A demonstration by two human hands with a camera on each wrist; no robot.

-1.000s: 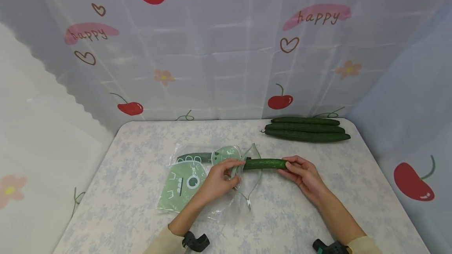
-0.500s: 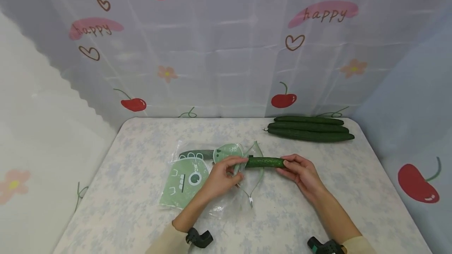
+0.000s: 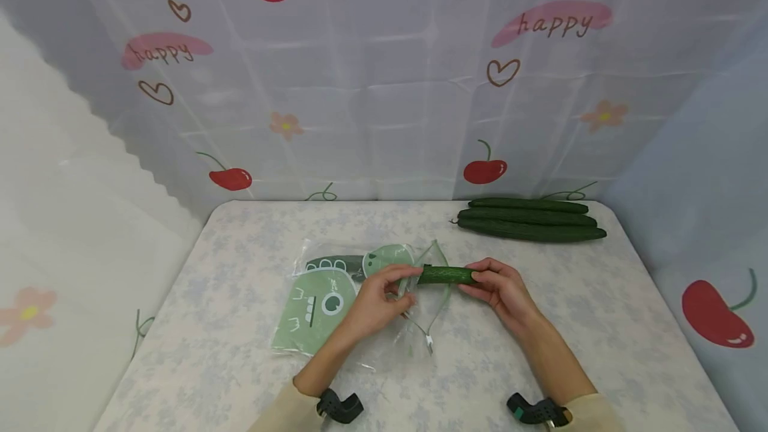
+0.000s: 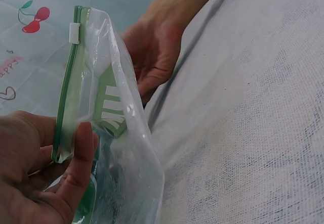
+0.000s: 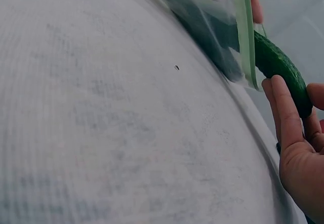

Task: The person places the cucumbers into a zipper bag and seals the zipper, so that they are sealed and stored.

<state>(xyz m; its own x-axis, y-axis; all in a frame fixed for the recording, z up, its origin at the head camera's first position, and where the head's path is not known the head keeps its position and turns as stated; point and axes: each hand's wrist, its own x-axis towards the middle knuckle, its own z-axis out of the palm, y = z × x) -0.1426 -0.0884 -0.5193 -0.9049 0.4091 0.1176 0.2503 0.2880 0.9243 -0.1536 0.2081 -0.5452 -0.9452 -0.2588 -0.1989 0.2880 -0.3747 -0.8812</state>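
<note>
Pale cloth (image 3: 480, 365) lay beneath the bag (image 3: 312, 325), whose mouth (image 5: 246, 42) the left hand (image 3: 377, 302) pinched; the cucumber (image 3: 444, 275) ran lengthwise into that mouth, its end right of the bag gripped by the right hand (image 3: 505, 293).

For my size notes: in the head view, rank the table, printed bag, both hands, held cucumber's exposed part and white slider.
1. Table
2. Printed bag
3. Left hand and right hand, too alike to rank
4. Held cucumber, exposed part
5. White slider

Word "happy" (image 3: 555, 24), 2 times, on the printed backdrop (image 3: 384, 105)
</note>
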